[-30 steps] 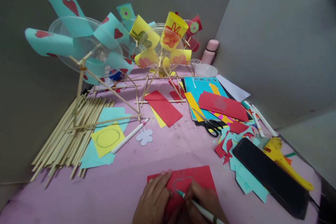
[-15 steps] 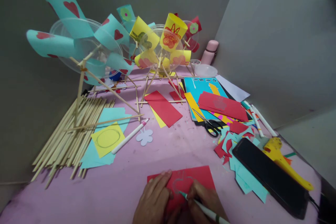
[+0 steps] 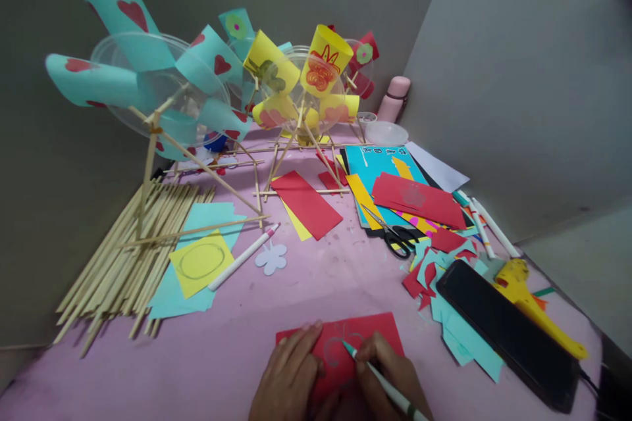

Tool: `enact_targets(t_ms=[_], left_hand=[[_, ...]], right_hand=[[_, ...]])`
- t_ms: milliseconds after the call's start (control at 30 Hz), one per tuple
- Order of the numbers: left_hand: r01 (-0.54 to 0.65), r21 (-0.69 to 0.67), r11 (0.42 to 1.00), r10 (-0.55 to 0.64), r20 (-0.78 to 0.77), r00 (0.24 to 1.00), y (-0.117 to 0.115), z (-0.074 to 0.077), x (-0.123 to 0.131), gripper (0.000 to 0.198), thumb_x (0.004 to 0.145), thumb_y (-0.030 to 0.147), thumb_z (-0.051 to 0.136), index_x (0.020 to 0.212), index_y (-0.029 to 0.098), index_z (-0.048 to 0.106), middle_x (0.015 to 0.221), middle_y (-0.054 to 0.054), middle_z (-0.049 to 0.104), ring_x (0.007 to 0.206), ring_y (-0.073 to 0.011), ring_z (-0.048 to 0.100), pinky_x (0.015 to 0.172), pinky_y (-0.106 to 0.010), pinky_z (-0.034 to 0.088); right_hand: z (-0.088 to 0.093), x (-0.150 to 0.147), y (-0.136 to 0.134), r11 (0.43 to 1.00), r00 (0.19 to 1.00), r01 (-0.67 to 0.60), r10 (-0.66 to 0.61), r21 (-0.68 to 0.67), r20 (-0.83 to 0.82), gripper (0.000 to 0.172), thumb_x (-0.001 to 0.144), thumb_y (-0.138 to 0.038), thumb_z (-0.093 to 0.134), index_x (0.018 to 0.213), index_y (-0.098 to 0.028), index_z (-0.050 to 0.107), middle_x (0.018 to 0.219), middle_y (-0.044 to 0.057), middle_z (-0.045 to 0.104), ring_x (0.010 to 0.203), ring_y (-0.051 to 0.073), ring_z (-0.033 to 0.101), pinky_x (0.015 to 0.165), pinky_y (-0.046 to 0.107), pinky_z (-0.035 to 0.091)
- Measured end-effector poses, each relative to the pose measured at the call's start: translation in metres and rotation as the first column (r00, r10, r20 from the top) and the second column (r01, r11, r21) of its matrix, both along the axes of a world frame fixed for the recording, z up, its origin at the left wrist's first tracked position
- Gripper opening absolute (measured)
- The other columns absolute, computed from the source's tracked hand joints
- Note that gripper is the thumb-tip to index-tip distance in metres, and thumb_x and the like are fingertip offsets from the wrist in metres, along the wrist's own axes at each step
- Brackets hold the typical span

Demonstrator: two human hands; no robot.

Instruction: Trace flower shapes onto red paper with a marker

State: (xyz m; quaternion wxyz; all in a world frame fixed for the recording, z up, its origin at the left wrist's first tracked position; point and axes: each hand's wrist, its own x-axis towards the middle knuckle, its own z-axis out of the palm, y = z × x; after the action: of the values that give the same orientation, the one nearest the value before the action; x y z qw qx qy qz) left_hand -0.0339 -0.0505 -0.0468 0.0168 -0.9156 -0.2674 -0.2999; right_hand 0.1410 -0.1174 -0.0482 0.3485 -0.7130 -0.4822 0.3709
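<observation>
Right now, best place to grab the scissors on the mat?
Take the scissors by the black handle loops, which point toward the near edge of the pink mat. Come from above on that near side: the loops lie flat and clear, while the blades run back onto the stacked coloured paper.

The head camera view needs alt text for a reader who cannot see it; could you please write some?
A right hand draws with a pen on a red paper that the left hand presses flat on a pink table cluttered with paper pinwheels and scissors.
</observation>
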Motion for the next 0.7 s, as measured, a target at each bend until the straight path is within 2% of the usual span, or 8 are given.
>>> enact_targets(t_ms=[167,367,500,700], left_hand=[[0.001,0.000,1.000,-0.001,-0.004,1.000,-0.0001,-0.0010,-0.0002,0.010,0.090,0.029,0.047,0.088,0.021,0.052,0.110,-0.015,0.069,0.100,-0.0238,0.067,0.077,-0.033,0.058],[-0.005,0.010,1.000,0.005,-0.008,1.000,-0.0003,-0.0012,-0.0007,0.011,0.091,0.029,0.046,0.088,0.021,0.052,0.109,-0.014,0.070,0.099,-0.0238,0.067,0.076,-0.034,0.058],[-0.011,0.008,1.000,0.011,-0.005,1.000,-0.0011,-0.0015,-0.0017,0.012,0.092,0.030,0.045,0.088,0.021,0.052,0.110,-0.013,0.069,0.100,-0.0227,0.067,0.077,-0.033,0.058],[0.005,-0.018,1.000,-0.005,-0.003,1.000,-0.0009,-0.0045,-0.0036,0.007,0.089,0.027,0.048,0.088,0.021,0.052,0.112,-0.014,0.068,0.103,-0.0227,0.065,0.079,-0.032,0.057]], right_hand=[[-0.0033,0.0001,0.0003,0.998,0.997,-0.044,0.042,0.034,0.060,0.020,0.082,-0.039,0.038,0.068,-0.024,0.041,0.051,-0.004,0.050,0.045,0.015,0.049,0.047,0.022,0.036],[0.0015,-0.0014,0.0033,0.997,0.989,-0.075,0.071,0.031,0.129,0.019,0.083,-0.035,0.035,0.070,-0.025,0.042,0.053,-0.002,0.055,0.047,0.015,0.053,0.050,0.022,0.042],[0.0037,-0.0020,0.0046,0.991,0.986,-0.124,0.117,0.057,0.115,0.017,0.084,-0.032,0.036,0.070,-0.025,0.042,0.052,-0.003,0.056,0.044,0.015,0.054,0.050,0.022,0.044],[0.0059,-0.0030,0.0063,0.985,0.983,-0.151,0.141,0.081,0.116,0.013,0.082,-0.024,0.043,0.069,-0.024,0.044,0.058,-0.002,0.065,0.049,0.015,0.062,0.053,0.020,0.047]])
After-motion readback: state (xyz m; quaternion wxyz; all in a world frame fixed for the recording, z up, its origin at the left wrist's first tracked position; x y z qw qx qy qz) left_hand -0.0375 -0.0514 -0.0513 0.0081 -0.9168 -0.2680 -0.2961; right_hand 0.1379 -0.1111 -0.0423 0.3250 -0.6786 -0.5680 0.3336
